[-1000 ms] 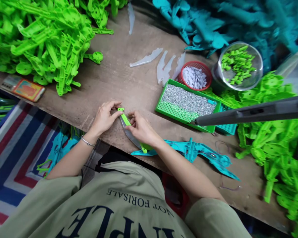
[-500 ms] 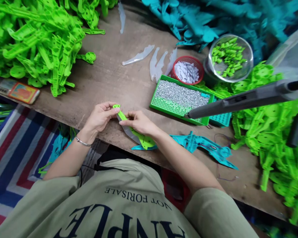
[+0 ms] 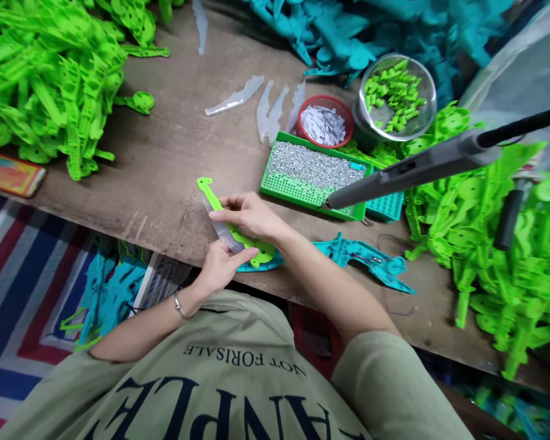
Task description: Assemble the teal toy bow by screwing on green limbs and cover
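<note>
A lime-green plastic handle piece (image 3: 211, 197) with a clear, blade-shaped plastic strip (image 3: 222, 231) along its left side lies across both my hands. My right hand (image 3: 252, 217) pinches it around the middle from the right. Lower down, my left hand (image 3: 220, 266) grips the near end, thumb on the green part by its round end. A teal plastic shell (image 3: 371, 260) rests on the table beneath and to the right of my right forearm. Thin wires lie along that shell.
A grey electric screwdriver (image 3: 407, 165) hangs over a green tray of small screws (image 3: 311, 198). Behind stand a red basket of white pieces (image 3: 326, 102) and a clear tub of green bits (image 3: 366, 119). Loose clear blades (image 3: 236, 98) lie farther back. Green parts (image 3: 55, 85) are heaped left and right.
My left hand has moved from the far tip of the green piece down to its near, rounded end. My right hand keeps its hold near the middle. The whole view has shifted slightly.
</note>
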Available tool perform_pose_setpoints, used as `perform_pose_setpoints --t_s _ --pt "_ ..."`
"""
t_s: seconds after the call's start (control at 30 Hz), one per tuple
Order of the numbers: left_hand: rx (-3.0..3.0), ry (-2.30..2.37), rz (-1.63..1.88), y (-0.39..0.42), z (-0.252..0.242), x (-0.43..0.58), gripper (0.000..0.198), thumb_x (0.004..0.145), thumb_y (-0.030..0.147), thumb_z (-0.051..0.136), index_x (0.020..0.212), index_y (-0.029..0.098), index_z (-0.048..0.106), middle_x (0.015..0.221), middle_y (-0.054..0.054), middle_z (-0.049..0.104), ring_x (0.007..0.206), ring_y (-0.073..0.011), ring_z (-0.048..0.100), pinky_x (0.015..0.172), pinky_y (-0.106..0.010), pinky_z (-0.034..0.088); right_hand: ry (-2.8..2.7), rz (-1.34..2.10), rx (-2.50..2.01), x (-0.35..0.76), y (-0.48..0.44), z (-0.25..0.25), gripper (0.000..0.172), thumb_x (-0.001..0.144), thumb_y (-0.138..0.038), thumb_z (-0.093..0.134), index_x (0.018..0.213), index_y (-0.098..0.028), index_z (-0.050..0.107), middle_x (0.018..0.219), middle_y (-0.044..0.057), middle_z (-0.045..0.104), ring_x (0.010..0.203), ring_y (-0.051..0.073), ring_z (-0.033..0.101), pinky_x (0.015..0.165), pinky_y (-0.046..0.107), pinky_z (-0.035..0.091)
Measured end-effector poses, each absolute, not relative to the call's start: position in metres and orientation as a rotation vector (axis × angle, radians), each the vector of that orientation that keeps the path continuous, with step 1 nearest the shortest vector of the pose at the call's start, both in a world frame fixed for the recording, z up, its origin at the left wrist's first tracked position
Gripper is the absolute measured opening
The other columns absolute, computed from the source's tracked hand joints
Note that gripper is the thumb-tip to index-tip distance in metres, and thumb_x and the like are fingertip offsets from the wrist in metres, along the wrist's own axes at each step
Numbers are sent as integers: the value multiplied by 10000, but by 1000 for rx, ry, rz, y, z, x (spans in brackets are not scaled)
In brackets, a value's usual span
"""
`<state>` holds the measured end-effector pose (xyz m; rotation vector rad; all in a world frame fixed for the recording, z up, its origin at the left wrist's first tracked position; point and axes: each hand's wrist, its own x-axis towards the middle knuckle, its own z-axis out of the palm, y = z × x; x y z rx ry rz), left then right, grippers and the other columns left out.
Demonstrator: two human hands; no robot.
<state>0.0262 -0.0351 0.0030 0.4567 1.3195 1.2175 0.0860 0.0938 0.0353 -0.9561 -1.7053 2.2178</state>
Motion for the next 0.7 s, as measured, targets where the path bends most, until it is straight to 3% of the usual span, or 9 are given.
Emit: perform_pose_setpoints --t_s 0.1,0.17,0.33,0.57,0.7 --pt "442 1325 1252 -31 5 26 365 555 377 937 762 146 745 729 -18 754 651 -139 657 662 -262 551 -1924 2201 -825 117 104 41 397 756 -447 777 1008 -144 726 948 21 719 826 133 598 746 273 473" --pt "429 1306 1263 -29 7 26 401 522 385 951 784 151 760 746 -22 763 678 -155 676 681 -275 569 -2117 2180 -846 144 111 43 481 717 -434 816 1098 -151 732 1095 61 743 964 182 639 859 317 509" --pt "444 1311 1185 -27 10 25 412 565 460 933 796 158 775 812 -52 785 705 -191 704 701 -330 604 -2160 2274 -1092 186 111 39 436 644 -456 860 961 -168 779 917 33 772 811 165 662 785 309 530" --pt "510 1336 1159 -22 7 26 401 562 422 942 808 162 763 792 -34 776 743 -194 719 748 -328 603 -1980 2310 -1214 184 108 32 416 531 -402 912 842 -158 783 787 20 763 700 138 647 672 276 510" --pt "495 1292 1123 -20 7 26 440 589 393 938 900 150 743 883 -47 789 808 -192 732 801 -333 598 -1907 2377 -1253 183 114 30 402 477 -361 928 784 -156 768 745 7 751 677 126 636 669 265 506"
